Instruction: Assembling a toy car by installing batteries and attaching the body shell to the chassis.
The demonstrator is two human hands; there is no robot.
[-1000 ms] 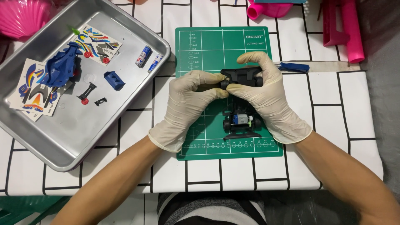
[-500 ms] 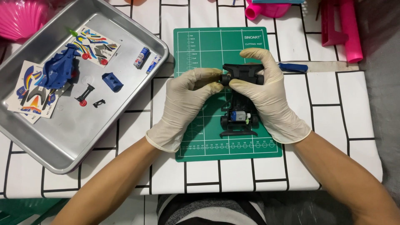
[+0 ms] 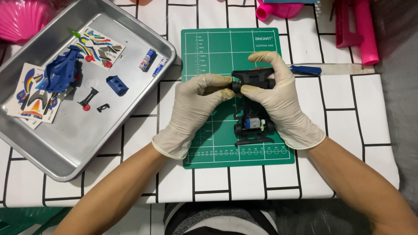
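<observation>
- Head view: the black toy car chassis (image 3: 254, 104) lies on the green cutting mat (image 3: 217, 48), motor fitted; its blue body shell (image 3: 61, 72), two batteries (image 3: 153, 63) and sticker sheets (image 3: 30, 93) wait unused in the metal tray (image 3: 87, 143).
- Left hand (image 3: 196, 104) has its fingers closed, pinching the chassis's front wheel.
- Right hand (image 3: 278, 95) curls closed around the front end, thumb beside the left fingertips.

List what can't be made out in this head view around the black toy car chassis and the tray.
- Front of the black toy car chassis: covered by the left hand and right hand; what the fingertips pinch is hidden.
- Blue screwdriver: its tip is behind the right hand.
- Small black parts in the metal tray: too small to identify.
- Pink items at top: cut off by the frame edge.
</observation>
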